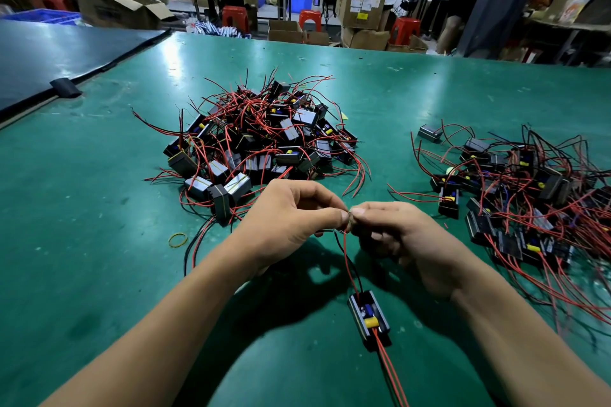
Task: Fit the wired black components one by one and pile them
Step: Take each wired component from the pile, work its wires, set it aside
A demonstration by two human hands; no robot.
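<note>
You are partway through the job, as far as I can judge. Your left hand (291,218) and right hand (396,235) are meeting tip to tip above the green table (99,175). Each is pinching the upper ends of the thin leads between thumb and forefinger, while the other fingers are curling in under the palms. What exactly sits between the pinching tips is too small to tell.

The red and black wires (346,258) are running down from that pinch to the black component (368,319). It is lying on the table near you, between your forearms, open side up with a yellow part showing. Two more red leads are trailing off it toward the near edge. This unit is not yet piled.

Farther out in the centre, the big pile (261,139) is standing just beyond your left hand. Many of its blocks are wearing a yellow band, so I am taking those as finished. On the right, the looser spread (529,182) is lying flat with open tops and yellow parts showing. I am reading those as waiting their turn, and there are many of them. A loose rubber band (178,239) is lying to the left of your left wrist, probably meant for the unit in hand.
</note>
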